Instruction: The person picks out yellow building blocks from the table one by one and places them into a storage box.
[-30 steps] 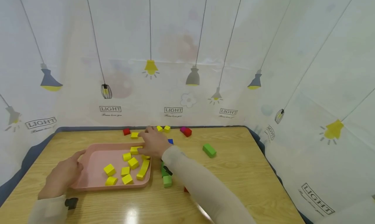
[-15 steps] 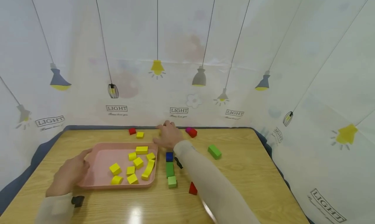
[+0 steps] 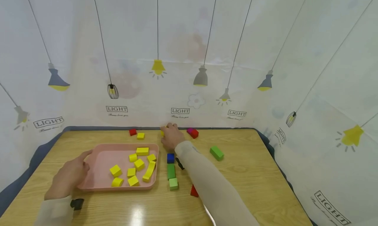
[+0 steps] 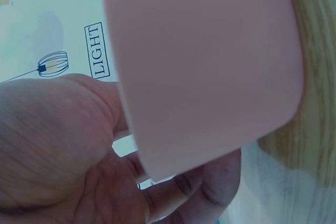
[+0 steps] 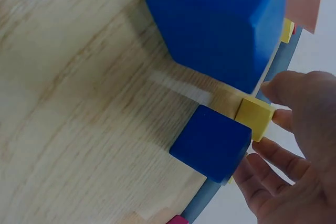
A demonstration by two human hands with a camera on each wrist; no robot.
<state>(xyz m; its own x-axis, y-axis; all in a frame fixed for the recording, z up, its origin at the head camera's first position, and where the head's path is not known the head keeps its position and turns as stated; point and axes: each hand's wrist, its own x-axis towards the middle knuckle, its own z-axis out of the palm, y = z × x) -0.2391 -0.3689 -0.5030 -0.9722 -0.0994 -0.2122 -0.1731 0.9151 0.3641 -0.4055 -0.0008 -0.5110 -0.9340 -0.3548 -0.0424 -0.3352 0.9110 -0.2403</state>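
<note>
My left hand grips the left side of a pink tray; in the left wrist view its thumb and fingers bend round the tray's rim. Inside the tray lie several yellow blocks, most of them in the right half. At the table's back edge my right hand pinches a small yellow block between thumb and fingers. Two blue blocks show in the right wrist view, a nearer one and a smaller-looking one beside the yellow block; the hand hides one of them in the head view.
A red block and a yellow block lie behind the tray. Dark green and light green blocks line its right side. Farther right are a green block, a red block and a red piece by the sleeve.
My right hand has moved from the tray's back right corner, by a yellow block there, rightward to the back yellow blocks and closed on one. My left hand stays on the tray.
</note>
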